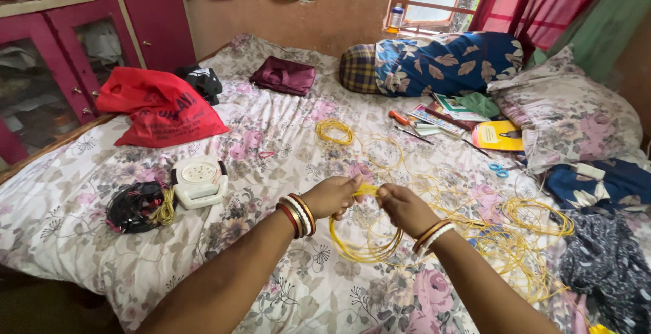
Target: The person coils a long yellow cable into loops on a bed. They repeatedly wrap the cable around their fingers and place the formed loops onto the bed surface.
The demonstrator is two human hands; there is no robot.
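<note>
Head view shows us our left hand (333, 195) and right hand (405, 208) close together above the bed (285, 144), each pinched shut on the top of a coil of yellow wire (366, 236) that hangs down between them. We see more loose yellow wire loops (515, 232) spread just to the right on the floral bedsheet, and another small yellow coil (334, 131) farther up. A white round device (199, 180) lies to the left beside a black bundle (135, 206), with a red plastic bag (159, 108) beyond. Blue-handled scissors (498, 169) rest near a yellow booklet (497, 135).
</note>
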